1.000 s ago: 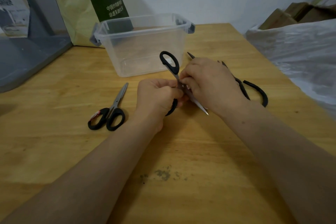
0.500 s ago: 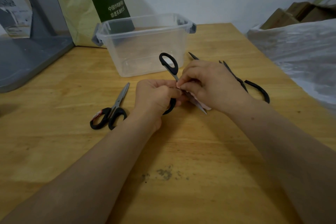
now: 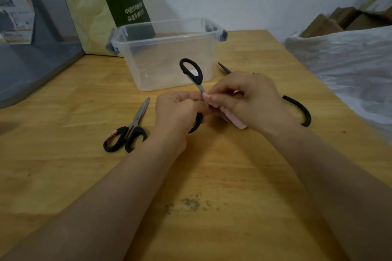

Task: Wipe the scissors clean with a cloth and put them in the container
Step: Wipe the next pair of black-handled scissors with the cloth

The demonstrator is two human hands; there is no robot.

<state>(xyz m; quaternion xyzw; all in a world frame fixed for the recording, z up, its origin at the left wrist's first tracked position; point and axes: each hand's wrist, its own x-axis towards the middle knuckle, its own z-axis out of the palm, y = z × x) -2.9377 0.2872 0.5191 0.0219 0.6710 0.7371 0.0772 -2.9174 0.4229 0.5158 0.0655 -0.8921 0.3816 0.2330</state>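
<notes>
The black-handled scissors (image 3: 192, 72) are held spread open, presumably to expose each blade. The left hand (image 3: 178, 110) grips the lower handle as an anchor, and the right hand (image 3: 248, 101) pinches a pink cloth (image 3: 235, 121) around one blade. The clear plastic container (image 3: 167, 53) stands ready at 12 o'clock, and a second pair (image 3: 129, 131) lies at 8 o'clock.

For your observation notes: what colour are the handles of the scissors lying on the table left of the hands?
Black handles, clearest in the head view.

I see both forearms come in from the lower edge and meet in the middle. The left hand (image 3: 178, 110) is curled around the scissors (image 3: 192, 71), knuckles upward. The right hand (image 3: 250, 104) pinches the cloth (image 3: 234, 119), its fingertips just beside the left hand.
</notes>
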